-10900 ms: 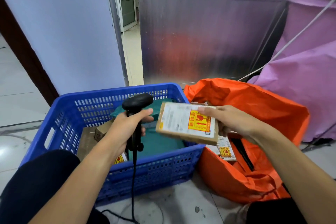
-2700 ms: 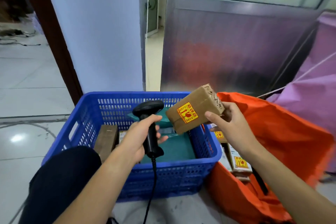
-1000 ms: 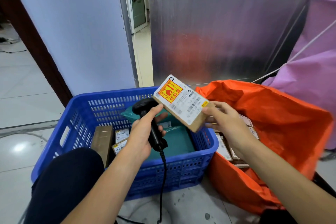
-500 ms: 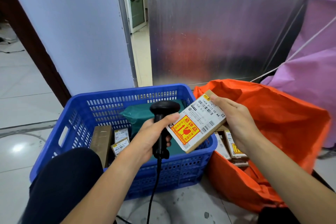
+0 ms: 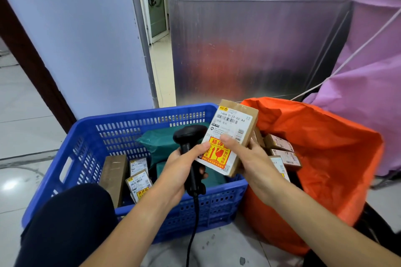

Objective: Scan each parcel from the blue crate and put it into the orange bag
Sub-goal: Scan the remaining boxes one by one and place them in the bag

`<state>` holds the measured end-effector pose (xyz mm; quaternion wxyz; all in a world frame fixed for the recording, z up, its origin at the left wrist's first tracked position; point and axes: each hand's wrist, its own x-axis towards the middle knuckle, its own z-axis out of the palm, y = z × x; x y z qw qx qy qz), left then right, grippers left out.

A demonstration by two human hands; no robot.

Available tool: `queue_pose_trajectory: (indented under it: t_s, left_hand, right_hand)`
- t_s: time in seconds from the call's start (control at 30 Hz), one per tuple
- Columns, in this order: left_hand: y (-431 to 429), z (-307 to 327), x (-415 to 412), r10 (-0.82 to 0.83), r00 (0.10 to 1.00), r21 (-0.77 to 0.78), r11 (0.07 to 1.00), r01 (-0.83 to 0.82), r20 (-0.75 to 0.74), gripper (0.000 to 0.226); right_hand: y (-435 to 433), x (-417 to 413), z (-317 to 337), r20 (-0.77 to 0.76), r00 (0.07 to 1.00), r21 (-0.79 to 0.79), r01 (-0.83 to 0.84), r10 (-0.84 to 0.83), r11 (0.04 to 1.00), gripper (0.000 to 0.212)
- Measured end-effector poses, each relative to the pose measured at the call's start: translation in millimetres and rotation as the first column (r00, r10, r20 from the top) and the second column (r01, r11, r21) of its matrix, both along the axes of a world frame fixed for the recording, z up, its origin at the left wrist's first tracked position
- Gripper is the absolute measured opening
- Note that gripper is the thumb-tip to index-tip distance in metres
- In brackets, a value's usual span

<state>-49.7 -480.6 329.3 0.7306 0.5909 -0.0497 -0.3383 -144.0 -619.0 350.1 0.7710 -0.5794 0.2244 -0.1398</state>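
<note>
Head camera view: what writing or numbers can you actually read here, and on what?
"140A D123-00 A4": white label on the parcel in the right hand.
"易碎": yellow sticker on that parcel; the thumb covers what follows.
Smaller print on that label: too blurred.
Crate parcel labels in the blue crate and bag parcel labels in the orange bag: too small.
Scanner in the left hand: no writing visible.

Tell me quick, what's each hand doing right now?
The left hand grips the black scanner.
The right hand holds the labelled parcel.
</note>
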Motion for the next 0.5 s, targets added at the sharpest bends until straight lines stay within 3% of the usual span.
queue_pose_trajectory:
  t_s: [0.33,0.5]
  left_hand:
    - [0.5,-1.3,1.0,-0.013,1.000,0.030,0.999,0.012,0.028,0.039]
    - [1.7,-0.4,5.6,0.033,0.998,0.027,0.999,-0.035,0.056,0.023]
  right_hand:
    - [-19.0,5.7,4.2,-0.072,0.997,-0.118,-0.035,0.027,0.992,0.044]
    - [-39.0,9.0,8.6,-0.090,0.993,-0.313,0.040,-0.071,0.949,0.045]
